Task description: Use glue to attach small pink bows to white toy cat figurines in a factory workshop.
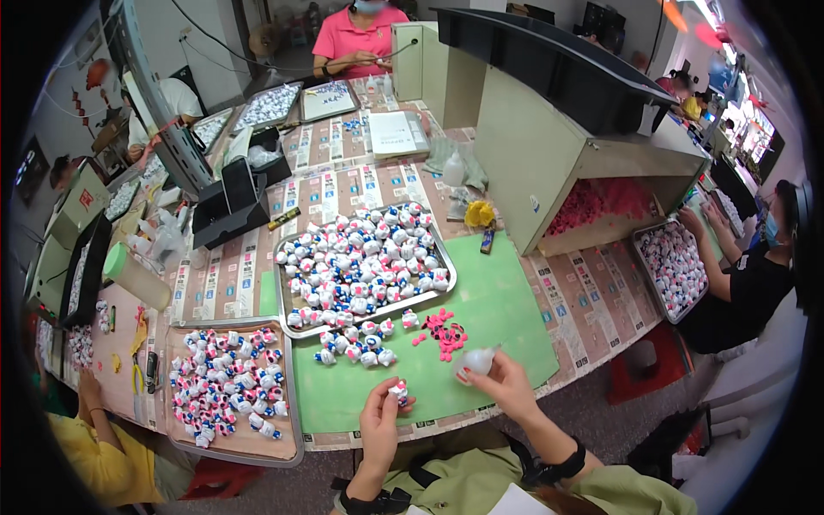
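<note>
1. Your left hand point(380, 422), low in the frame just left of centre, pinches a small white figurine point(399, 391) with pink and blue marks between thumb and fingertips, over the near edge of the green mat point(506, 309).
2. Your right hand point(506, 382), just right of it, is closed around a small whitish squeeze bottle point(478, 360), nozzle pointing up and left; the two hands sit near each other but apart.
3. That figurine looks light and hard, probably smooth plastic, so it may slip or spin in your grip. Hold it by its sides, leaving the face you work on bare.
4. That bottle looks soft-walled; a firm squeeze would likely push out too much, so grip it round the body gently.
5. A cluster of pink pieces point(442, 330) lies on the mat just above your right hand, and loose figurines point(360, 348) lie near it to the left.
6. Behind these, at centre frame, a metal tray point(447, 268) holds a heap of the same figurines; a second tray point(290, 403) sits at lower left.
7. Open mat lies right of the pink pieces. Your bench edge runs close below your hands, so anything dropped could roll off.
</note>
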Demonstrator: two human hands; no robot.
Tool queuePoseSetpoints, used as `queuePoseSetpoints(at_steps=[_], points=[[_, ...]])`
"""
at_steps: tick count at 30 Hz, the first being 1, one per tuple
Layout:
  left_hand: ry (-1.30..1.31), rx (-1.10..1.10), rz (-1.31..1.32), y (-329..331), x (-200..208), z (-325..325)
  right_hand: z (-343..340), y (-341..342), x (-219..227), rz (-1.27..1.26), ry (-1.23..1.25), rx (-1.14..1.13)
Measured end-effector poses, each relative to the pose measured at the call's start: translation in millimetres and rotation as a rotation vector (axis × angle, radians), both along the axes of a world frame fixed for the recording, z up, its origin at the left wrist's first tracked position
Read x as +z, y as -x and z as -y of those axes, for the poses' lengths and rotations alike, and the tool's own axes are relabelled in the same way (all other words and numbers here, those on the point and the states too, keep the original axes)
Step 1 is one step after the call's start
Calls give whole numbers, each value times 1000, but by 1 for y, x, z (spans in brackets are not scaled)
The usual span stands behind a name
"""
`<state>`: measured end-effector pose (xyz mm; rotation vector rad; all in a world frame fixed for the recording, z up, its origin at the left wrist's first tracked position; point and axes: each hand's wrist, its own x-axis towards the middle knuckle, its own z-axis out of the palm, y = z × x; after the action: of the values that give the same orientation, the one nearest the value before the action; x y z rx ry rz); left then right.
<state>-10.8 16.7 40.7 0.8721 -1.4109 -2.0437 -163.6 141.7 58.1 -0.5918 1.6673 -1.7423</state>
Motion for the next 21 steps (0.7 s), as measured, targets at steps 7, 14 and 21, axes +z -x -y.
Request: queuePoseSetpoints(at_steps=[7, 14, 21], points=[[15, -27, -33, -3, 0, 2, 2, -16, 2, 181, 132, 61], [-320, -28, -222, 3, 26, 10, 11, -19, 29, 439, 201, 72], [-314, -35, -205, -1, 39, 4, 0, -32, 46, 5, 78, -40]])
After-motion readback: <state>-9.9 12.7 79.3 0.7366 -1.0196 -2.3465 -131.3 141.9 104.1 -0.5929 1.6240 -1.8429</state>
